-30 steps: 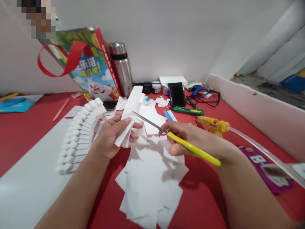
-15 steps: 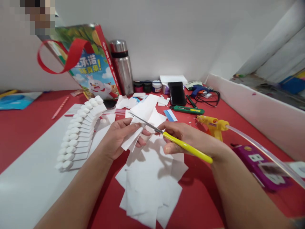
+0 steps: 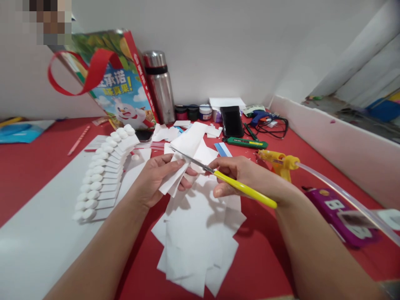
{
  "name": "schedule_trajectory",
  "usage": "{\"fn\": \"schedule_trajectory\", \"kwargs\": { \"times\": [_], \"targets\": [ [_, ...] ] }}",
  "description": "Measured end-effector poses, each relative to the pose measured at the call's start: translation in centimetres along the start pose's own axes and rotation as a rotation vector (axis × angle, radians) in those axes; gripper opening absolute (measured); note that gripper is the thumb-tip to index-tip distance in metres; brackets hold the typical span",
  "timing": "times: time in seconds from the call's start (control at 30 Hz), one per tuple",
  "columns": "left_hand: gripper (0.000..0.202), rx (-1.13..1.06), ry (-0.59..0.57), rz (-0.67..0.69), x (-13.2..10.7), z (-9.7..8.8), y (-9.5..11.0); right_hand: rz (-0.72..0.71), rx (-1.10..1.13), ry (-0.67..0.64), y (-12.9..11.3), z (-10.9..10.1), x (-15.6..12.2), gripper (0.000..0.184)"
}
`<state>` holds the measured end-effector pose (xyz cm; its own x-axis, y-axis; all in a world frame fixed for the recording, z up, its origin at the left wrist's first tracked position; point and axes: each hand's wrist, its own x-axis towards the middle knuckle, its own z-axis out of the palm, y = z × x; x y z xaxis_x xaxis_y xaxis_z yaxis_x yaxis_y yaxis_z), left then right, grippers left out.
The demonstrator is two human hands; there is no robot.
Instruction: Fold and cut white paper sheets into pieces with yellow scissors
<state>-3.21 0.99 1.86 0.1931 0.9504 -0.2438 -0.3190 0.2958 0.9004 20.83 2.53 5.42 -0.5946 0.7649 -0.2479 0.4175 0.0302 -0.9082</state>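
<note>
My left hand (image 3: 162, 177) pinches a folded piece of white paper (image 3: 191, 139) between thumb and fingers above the table. In my right hand (image 3: 240, 177) is a pair of scissors (image 3: 243, 189) with yellow handles. Their metal blades cross over the paper, just above my left thumb; I cannot tell how far the blades are apart. Below both hands lies a loose pile of white paper pieces (image 3: 200, 241). Left of my left hand stands a curved row of white strips topped with round white discs (image 3: 100, 175).
On the red table (image 3: 256, 262) are a yellow glue gun (image 3: 281, 162), a green cutter knife (image 3: 246, 143), a black phone (image 3: 232, 121) and a purple pouch (image 3: 340, 216). A steel flask (image 3: 161, 89) and a printed bag (image 3: 125, 91) stand at the back. A white board (image 3: 40, 237) lies left.
The scissors' yellow handle has tilted up slightly at its right end, with my right hand raised a little. My left hand and the paper have hardly moved.
</note>
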Motion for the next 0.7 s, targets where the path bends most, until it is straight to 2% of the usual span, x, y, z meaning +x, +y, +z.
{"fn": "schedule_trajectory", "kwargs": {
  "times": [0.2,0.43,0.57,0.63,0.7],
  "targets": [
    [0.014,0.024,-0.006,-0.002,-0.1,0.2,0.2,0.029,-0.019,0.011,0.7,-0.2,0.1,0.047],
    [0.015,0.049,-0.053,0.006,-0.2,-0.4,-0.1,0.061,-0.050,0.046,0.3,-0.6,-0.1,0.044],
    [0.015,0.036,-0.121,0.048,-0.3,-0.7,0.1,0.043,0.079,0.037,0.5,-0.8,-0.7,0.041],
    [0.017,0.015,-0.064,0.100,-0.2,-0.7,0.4,0.001,0.201,0.085,0.6,-0.8,-0.8,0.042],
    [0.020,0.000,0.067,0.187,-0.1,-0.7,0.6,-0.068,0.304,0.191,0.6,-0.5,-0.7,0.044]
  ]
}}
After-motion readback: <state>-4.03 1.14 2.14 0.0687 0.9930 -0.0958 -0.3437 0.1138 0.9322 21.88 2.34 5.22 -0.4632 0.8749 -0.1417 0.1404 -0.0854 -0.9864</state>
